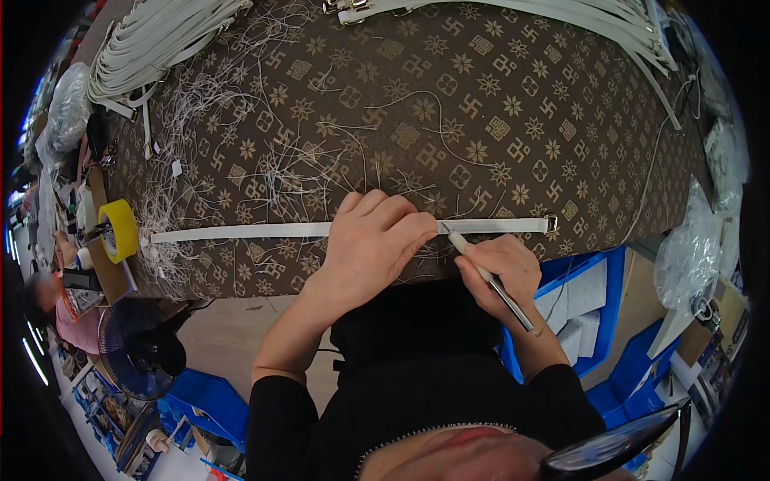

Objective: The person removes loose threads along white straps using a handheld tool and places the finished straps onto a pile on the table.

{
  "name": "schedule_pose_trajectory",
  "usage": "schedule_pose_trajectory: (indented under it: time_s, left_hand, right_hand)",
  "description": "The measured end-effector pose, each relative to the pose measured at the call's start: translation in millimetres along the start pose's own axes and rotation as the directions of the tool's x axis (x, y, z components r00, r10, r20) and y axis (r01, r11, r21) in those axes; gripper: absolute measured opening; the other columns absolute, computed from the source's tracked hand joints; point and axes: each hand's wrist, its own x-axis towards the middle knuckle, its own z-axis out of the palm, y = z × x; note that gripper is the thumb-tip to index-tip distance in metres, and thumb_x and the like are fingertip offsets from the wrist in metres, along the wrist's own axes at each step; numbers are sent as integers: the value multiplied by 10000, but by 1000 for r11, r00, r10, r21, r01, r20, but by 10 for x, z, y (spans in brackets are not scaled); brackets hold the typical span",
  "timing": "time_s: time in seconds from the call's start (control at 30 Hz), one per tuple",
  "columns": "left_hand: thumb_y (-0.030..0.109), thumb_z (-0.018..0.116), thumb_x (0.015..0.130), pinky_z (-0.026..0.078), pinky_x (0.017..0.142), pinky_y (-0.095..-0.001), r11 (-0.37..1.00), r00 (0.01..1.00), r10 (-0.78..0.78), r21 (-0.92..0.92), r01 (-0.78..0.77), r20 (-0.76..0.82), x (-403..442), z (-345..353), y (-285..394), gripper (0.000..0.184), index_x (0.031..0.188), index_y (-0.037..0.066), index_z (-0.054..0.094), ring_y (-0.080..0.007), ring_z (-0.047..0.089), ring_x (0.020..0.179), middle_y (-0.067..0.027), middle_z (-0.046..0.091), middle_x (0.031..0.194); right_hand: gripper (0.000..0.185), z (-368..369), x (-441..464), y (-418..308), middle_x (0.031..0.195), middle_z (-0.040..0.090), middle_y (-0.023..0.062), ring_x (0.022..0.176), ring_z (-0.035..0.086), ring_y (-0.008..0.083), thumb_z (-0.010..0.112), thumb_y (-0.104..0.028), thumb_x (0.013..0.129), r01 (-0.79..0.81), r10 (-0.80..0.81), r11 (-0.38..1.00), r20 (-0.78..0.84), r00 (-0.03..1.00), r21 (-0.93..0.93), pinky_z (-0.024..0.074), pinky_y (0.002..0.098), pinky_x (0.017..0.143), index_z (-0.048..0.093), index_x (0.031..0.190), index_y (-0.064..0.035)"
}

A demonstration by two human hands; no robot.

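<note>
A narrow white belt [249, 232] lies stretched across the patterned cloth, with a metal buckle [551, 224] at its right end. My left hand [369, 240] rests over the middle of the belt, fingers bent, thumb and index finger pressed together at the strap. In my right hand [512, 268] is a pen-shaped tool [504, 295] with a pale front part and a shiny metal shaft. Its thin tip points at the belt beside my left fingertips. Whether the tip touches the strap I cannot tell.
Loose white threads [204, 104] litter the brown cloth [497, 120]. Bundled white belts [152, 52] lie at the back left, more along the far edge. A yellow tape roll [118, 231] stands at the left edge, near a black fan [143, 349]. Below right is a blue bin [613, 301].
</note>
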Motion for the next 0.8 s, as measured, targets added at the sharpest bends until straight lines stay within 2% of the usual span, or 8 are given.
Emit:
schedule_pose_trajectory:
  time_s: [0.8]
  left_hand:
    - [196,676,833,374,667,-328,1000,1000,-18,-6,19,12,1,-6,9,106,922,178,622,-192,525,730,11,562,779]
  right_hand:
    - [339,8,-9,9,760,658,70,617,625,198,805,19,667,17,-16,1000,6,1000,-17,489,272,531,656,963,-55]
